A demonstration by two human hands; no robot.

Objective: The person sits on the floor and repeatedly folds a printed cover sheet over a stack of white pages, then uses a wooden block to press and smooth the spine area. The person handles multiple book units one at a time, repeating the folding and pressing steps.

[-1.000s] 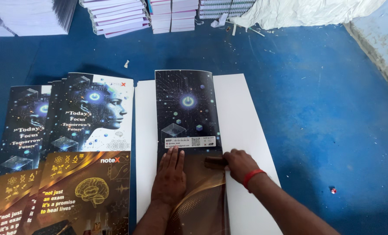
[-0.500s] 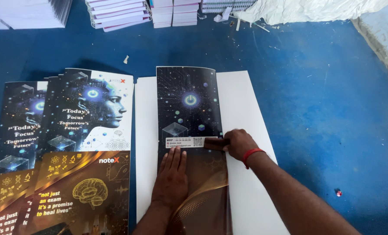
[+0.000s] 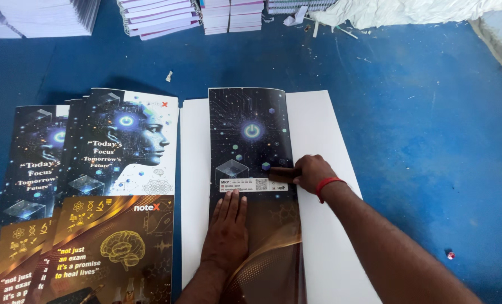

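Note:
A dark printed cover sheet [image 3: 250, 129] with a glowing circle and a white label strip lies folded over a larger white sheet [image 3: 313, 124] on the blue surface. My left hand [image 3: 227, 233] rests flat on the lower half of the cover, palm down with the fingers slightly apart. My right hand [image 3: 310, 173], with a red thread round the wrist, is curled at the cover's right edge. Its extended finger presses on the cover just above the label. Neither hand holds anything that I can see.
A fanned pile of matching printed covers [image 3: 121, 169] lies to the left, touching the white sheet. Stacks of notebooks [image 3: 161, 17] line the far edge beside crumpled white sheeting [image 3: 408, 11]. A small red object [image 3: 449, 255] lies on the blue surface [image 3: 420, 141] at right.
My right hand has slid away from me along the cover's right edge, from below the label to just above it. My left hand has stayed flat in place.

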